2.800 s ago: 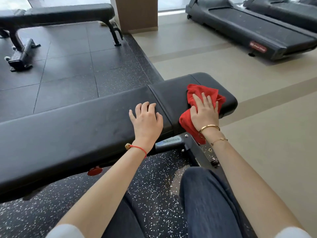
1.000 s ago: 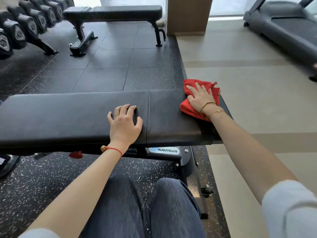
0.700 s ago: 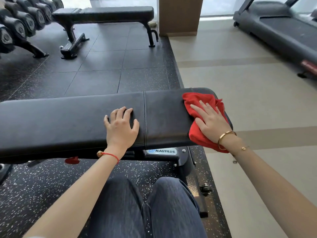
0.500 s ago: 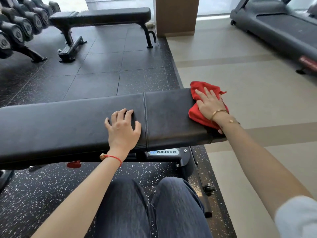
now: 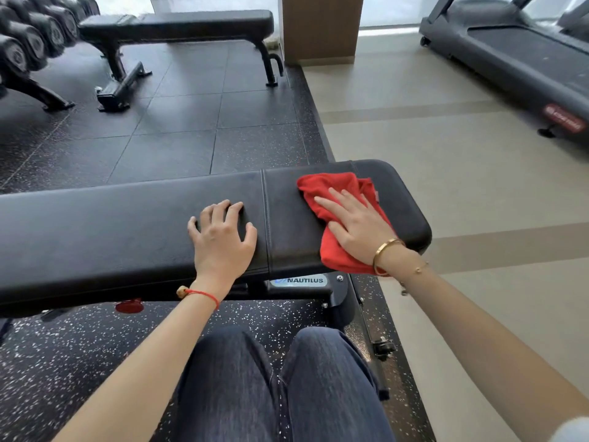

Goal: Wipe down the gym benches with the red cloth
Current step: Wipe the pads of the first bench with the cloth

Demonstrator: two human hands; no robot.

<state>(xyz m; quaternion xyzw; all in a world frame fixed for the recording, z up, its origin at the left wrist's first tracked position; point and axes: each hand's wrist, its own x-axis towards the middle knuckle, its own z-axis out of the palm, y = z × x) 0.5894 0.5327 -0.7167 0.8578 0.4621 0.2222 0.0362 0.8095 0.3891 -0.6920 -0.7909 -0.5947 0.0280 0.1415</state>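
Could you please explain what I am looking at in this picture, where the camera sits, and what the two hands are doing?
There is no machine here: a person wears a wide-angle camera on the head, so you look forward and down along both arms and the knees.

In front of them is a black padded gym bench, the near bench. The left hand rests on its long pad, fingers slightly bent, holding nothing. The right hand lies flat with straight fingers on the red cloth, pressing it onto the short end pad. The cloth is bunched and hangs a little over the near edge.

Further back stand a second bench, a rack of dumbbells at far left, and a treadmill at right on the pale floor.
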